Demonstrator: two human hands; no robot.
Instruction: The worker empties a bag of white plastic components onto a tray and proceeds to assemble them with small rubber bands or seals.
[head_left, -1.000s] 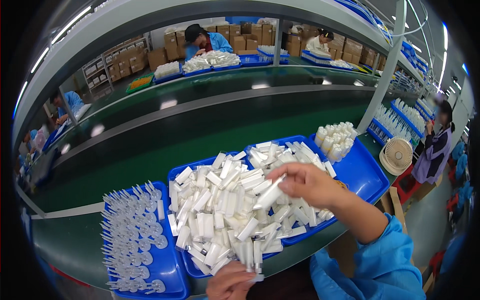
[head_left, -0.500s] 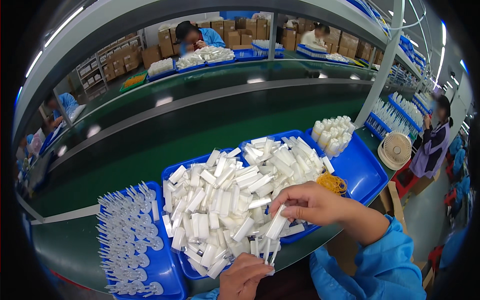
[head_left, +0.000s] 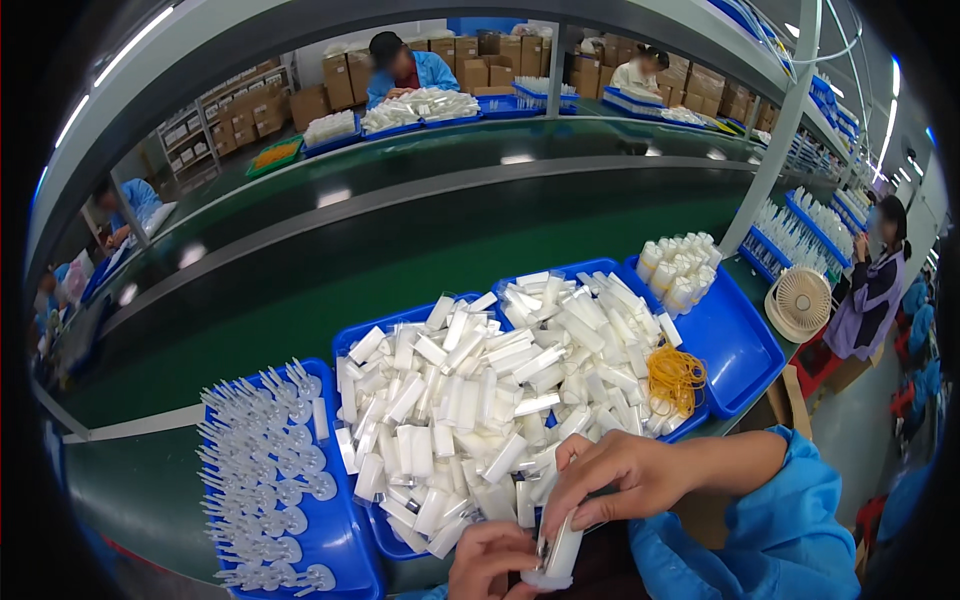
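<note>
At the near edge, my left hand (head_left: 490, 562) is closed around a translucent plastic piece with a round base (head_left: 548, 580) and upright prongs. My right hand (head_left: 625, 482) pinches a white flat strip in clear film (head_left: 565, 548), which stands upright against the prongs just above that base. My fingers hide part of where the two meet; I cannot tell whether the strip surrounds the prongs. Just beyond my hands, many similar white strips (head_left: 470, 400) lie heaped in two blue trays. Similar pronged pieces (head_left: 265, 470) stand in rows in the blue tray at left.
Yellow rubber bands (head_left: 676, 380) lie beside the heap, right of it. A blue tray (head_left: 735, 345) at the right holds several wrapped white bundles (head_left: 680, 265). Past it stand a beige fan (head_left: 800, 300) and a grey post (head_left: 775, 150). Co-workers sit across the green conveyor (head_left: 420, 240).
My right hand has brought the white strip down and nearer me, onto the pronged piece in my left hand. The round base now shows below my fingers. The view has shifted slightly.
</note>
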